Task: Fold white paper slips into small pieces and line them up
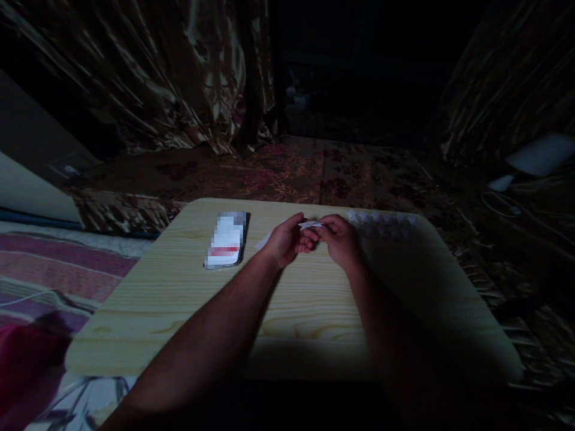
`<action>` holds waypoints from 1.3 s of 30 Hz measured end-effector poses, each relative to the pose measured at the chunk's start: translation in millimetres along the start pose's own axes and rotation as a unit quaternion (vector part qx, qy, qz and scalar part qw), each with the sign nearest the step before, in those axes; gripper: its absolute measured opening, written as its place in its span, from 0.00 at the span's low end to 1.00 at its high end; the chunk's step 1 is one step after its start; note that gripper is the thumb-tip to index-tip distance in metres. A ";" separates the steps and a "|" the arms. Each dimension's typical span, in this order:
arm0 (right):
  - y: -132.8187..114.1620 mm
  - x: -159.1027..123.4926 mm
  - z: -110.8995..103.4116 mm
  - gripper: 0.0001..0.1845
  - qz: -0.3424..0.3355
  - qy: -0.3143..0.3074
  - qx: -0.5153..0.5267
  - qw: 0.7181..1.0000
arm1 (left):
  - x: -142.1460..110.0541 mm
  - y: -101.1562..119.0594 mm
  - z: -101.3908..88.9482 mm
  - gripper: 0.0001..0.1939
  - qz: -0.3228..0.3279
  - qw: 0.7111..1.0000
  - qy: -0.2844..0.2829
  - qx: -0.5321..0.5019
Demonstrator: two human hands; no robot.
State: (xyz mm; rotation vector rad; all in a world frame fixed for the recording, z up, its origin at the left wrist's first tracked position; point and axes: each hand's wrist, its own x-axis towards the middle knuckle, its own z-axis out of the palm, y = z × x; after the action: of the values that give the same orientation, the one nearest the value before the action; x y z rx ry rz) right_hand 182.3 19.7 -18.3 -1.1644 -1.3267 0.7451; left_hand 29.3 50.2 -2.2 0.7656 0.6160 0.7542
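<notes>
Between my two hands, just above the wooden table (193, 305), is a small folded white paper (311, 225). My left hand (290, 240) holds its left end between thumb and fingers, the other fingers curled below. The fingertips of my right hand (340, 240) pinch the right end. A white paper strip (263, 242) lies on the table, partly covered by my left hand. Right of my right hand, several small white folded paper stars (375, 216) stand in two rows near the far edge, the nearer row in shadow.
A phone (225, 239) with its screen lit lies left of my hands. Beyond the table are a patterned cloth surface (287, 167) and curtains (211, 72). A striped bedcover (67, 269) is at the left; a white lamp (539, 154) with a cable stands at the right.
</notes>
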 end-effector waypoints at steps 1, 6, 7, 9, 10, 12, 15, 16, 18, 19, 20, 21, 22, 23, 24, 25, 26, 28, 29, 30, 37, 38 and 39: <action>0.4 -0.1 -0.2 0.08 -0.006 -0.004 -0.003 1.000 | -0.5 0.2 -0.3 0.18 -0.005 1.000 -0.005 0.000; 0.7 0.2 -0.6 0.05 -0.042 -0.017 0.002 0.999 | -2.0 0.0 -0.3 0.12 0.019 1.000 -0.021 -0.010; 0.6 0.3 -0.6 0.05 -0.048 -0.019 0.004 0.999 | -2.2 -0.3 -0.3 0.13 0.025 0.999 -0.025 -0.011; 0.5 0.5 -0.6 0.04 -0.056 -0.021 0.004 0.998 | -2.5 -0.7 -0.4 0.15 0.033 0.999 -0.030 -0.011; 0.4 0.6 -0.6 0.04 -0.059 -0.021 0.002 0.998 | -2.7 -0.7 -0.4 0.16 0.035 0.999 -0.032 -0.011; 0.0 0.8 -0.9 0.04 -0.065 -0.020 -0.004 0.998 | -3.3 -0.2 0.0 0.17 0.035 0.999 -0.036 -0.015; -0.6 1.1 -1.3 0.04 -0.069 -0.015 -0.021 0.997 | -4.4 1.4 1.5 0.17 0.030 0.998 -0.040 -0.027; -0.7 1.2 -1.3 0.04 -0.068 -0.013 -0.027 0.997 | -4.8 1.9 2.1 0.17 0.029 0.998 -0.039 -0.031; -0.6 1.2 -1.0 0.04 -0.070 -0.011 -0.033 0.997 | -5.4 2.5 3.2 0.17 0.028 0.998 -0.037 -0.035; -0.5 1.1 -0.6 0.04 -0.070 -0.008 -0.031 0.997 | -5.6 2.6 3.5 0.18 0.029 0.998 -0.034 -0.036; -0.4 0.8 -0.2 0.04 -0.067 -0.005 -0.026 0.997 | -5.6 2.6 3.5 0.18 0.030 0.998 -0.031 -0.037; -0.3 0.5 0.3 0.05 -0.058 -0.003 -0.020 0.998 | -5.5 2.5 3.3 0.18 0.033 0.998 -0.027 -0.038; -0.3 0.2 0.8 0.08 -0.045 0.001 -0.016 0.999 | -5.2 2.4 2.9 0.18 0.036 0.998 -0.022 -0.039; -0.3 -0.2 1.3 0.10 -0.027 0.004 -0.014 1.000 | -4.9 2.3 2.2 0.19 0.039 0.998 -0.016 -0.041; -0.4 -0.4 1.6 0.12 -0.008 0.005 -0.013 1.000 | -4.4 2.3 1.3 0.19 0.042 0.998 -0.010 -0.043; -0.4 -0.6 2.0 0.13 0.011 0.004 -0.011 1.000 | -3.9 2.3 0.4 0.19 0.045 0.998 -0.005 -0.045; -0.5 -0.6 2.2 0.14 0.025 0.003 -0.006 1.000 | -3.4 2.3 -0.6 0.18 0.048 0.998 -0.001 -0.047; -0.2 -0.3 2.8 0.13 0.040 -0.001 0.014 0.999 | -2.4 2.4 -2.0 0.18 0.054 0.997 0.000 -0.049; 0.1 -0.1 3.2 0.13 0.044 -0.003 0.026 0.999 | -1.9 2.4 -2.5 0.19 0.058 0.997 0.001 -0.048; 0.5 0.1 3.6 0.12 0.046 -0.004 0.037 0.998 | -1.5 2.3 -2.8 0.19 0.063 0.997 0.003 -0.047; 1.7 1.4 3.6 0.13 0.068 0.010 0.053 0.996 | 0.9 0.1 -2.9 0.18 0.117 0.992 0.036 -0.019; 1.1 1.7 2.9 0.13 0.070 0.015 0.054 0.996 | 1.4 -0.6 -3.2 0.18 0.127 0.991 0.043 -0.013; 0.2 2.0 2.1 0.13 0.072 0.018 0.056 0.996 | 1.9 -1.4 -3.6 0.17 0.137 0.989 0.049 -0.008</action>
State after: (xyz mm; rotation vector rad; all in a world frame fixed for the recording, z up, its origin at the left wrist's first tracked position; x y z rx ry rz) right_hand 180.6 22.0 -18.2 -1.1859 -1.1657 0.8879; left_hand 28.3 52.4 -5.8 0.8104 0.5993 1.0528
